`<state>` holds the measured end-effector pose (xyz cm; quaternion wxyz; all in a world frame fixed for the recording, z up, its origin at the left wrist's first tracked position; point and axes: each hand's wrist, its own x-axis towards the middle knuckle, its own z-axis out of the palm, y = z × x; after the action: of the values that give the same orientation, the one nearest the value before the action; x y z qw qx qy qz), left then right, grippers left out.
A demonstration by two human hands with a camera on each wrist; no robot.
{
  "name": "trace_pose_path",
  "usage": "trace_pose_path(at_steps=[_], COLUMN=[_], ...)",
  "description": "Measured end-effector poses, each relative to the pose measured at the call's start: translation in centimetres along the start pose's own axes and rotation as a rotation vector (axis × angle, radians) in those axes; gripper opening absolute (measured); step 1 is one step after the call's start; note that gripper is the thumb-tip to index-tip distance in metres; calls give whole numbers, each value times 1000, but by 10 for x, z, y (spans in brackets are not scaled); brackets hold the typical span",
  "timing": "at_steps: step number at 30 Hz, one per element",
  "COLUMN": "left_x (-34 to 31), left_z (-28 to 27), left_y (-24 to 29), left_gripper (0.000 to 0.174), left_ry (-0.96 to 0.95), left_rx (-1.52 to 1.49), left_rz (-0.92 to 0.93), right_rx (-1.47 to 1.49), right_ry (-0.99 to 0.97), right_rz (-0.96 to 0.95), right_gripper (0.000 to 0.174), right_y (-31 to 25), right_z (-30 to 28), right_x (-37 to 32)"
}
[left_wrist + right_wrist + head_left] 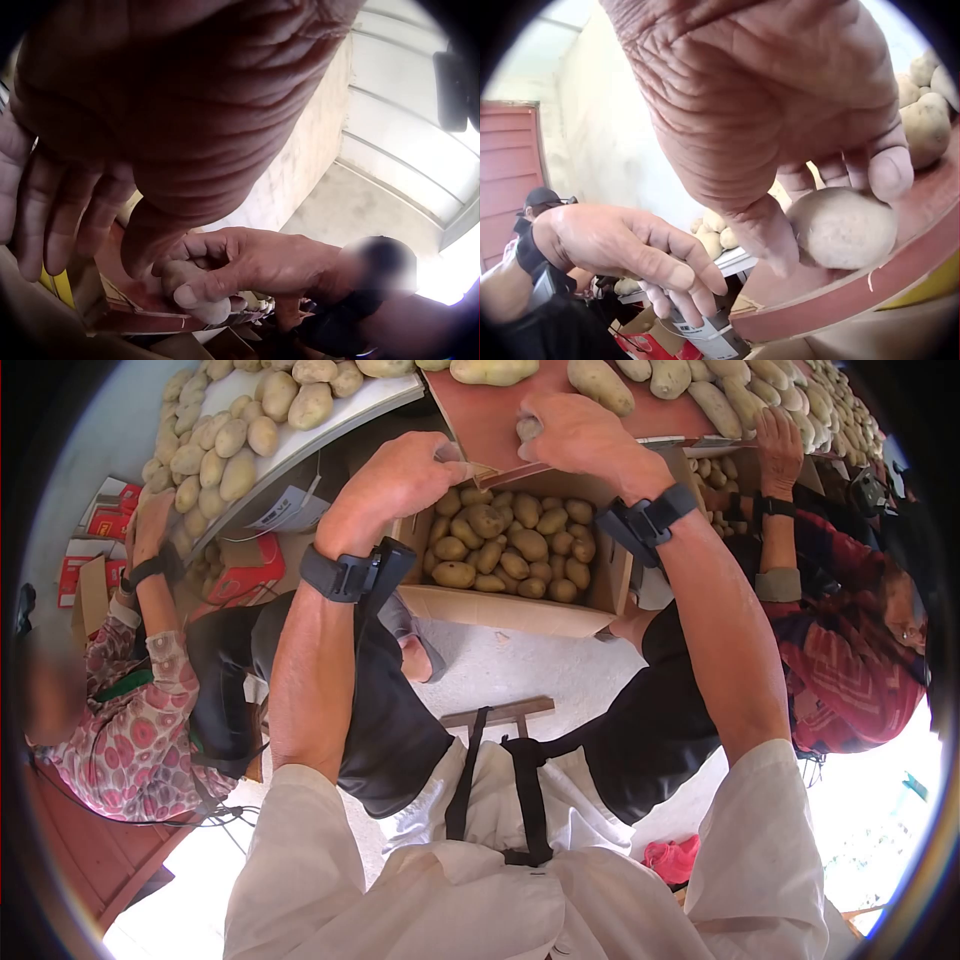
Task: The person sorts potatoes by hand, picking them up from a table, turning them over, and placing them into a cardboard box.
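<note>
At the near edge of a reddish-brown tabletop (480, 410), a small potato (527, 428) is held by the right hand (580, 435). The grip is clamped on it, with the thumb (769, 232) set against one side and the fingertips (889, 169) curled over the other. The potato is seen right at the tabletop's rim, but whether it rests on the wood cannot be told. The left hand (400, 475) is raised just beside it, near the same edge and apart from the potato. Its fingers are curled downward, and it cannot be told whether its grip is closed on anything. A black strap (345, 575) is worn on each wrist. Directly below both hands an open cardboard box (500, 610) is placed, filled with a heap of potatoes (510, 545). Larger potatoes (700, 385) are spread over the far part of the tabletop. To the left, a white tabletop (330, 425) is loaded with more potatoes (220, 445). A second person's hand (150, 525), above a patterned sleeve, is raised at its edge. At the right, a third person's hand (780, 445), above a red plaid sleeve, is laid among the potatoes there.
</note>
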<state>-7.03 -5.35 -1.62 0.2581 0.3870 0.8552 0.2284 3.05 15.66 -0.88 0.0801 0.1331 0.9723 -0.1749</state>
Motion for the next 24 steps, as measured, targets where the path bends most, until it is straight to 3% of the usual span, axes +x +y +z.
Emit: trace_pose_path(at_steps=[4, 6, 14, 18, 20, 24], left_x=[-3, -3, -1, 4, 5, 3], left_z=[1, 0, 1, 0, 0, 4], left_y=[2, 3, 4, -4, -5, -7], left_gripper=[40, 40, 41, 41, 41, 39], left_ry=[18, 23, 22, 21, 34, 40], left_rx=[11, 14, 15, -13, -9, -15], left_rz=[20, 19, 21, 19, 13, 41], right_rx=[41, 122, 76, -3, -53, -162], right_ry=[-152, -313, -514, -498, -246, -105], right_rz=[-9, -111, -148, -157, -116, -67], right_gripper=[42, 43, 47, 47, 46, 40], right_y=[-3, -2, -3, 22, 47, 62], right_z=[-6, -6, 9, 34, 50, 49], right_x=[-16, -23, -56, -56, -53, -62])
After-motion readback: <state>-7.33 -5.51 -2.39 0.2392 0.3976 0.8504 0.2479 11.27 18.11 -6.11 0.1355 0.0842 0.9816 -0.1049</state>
